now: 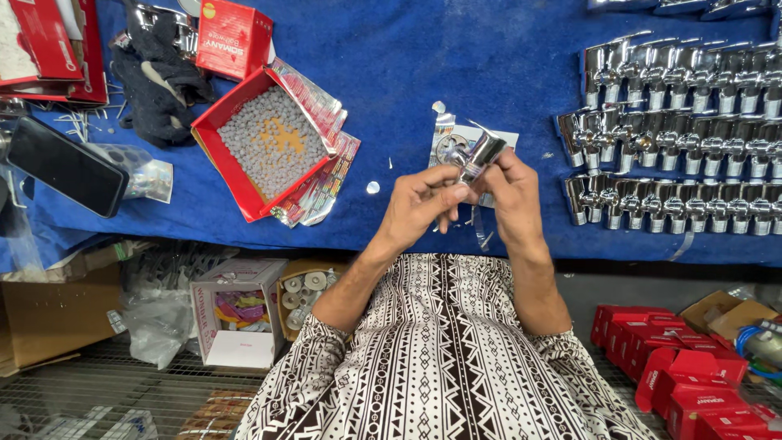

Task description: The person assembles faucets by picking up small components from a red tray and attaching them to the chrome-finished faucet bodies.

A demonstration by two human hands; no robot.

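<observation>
While both hands meet above the blue bench (pixel 505 49), the left hand (pixel 419 204) pinches the chrome valve (pixel 479 156) from below and the right hand (pixel 513 195) closes on its side, its long axis tilting up and rightward.

I see my two bare hands, the left hand (pixel 419 204) and the right hand (pixel 513 200). No rings, no gloves. Back from my fingers, my arms are bare up to the elbows. Then come loose black and white sleeves (pixel 301 358) with stripes and zigzags
</observation>
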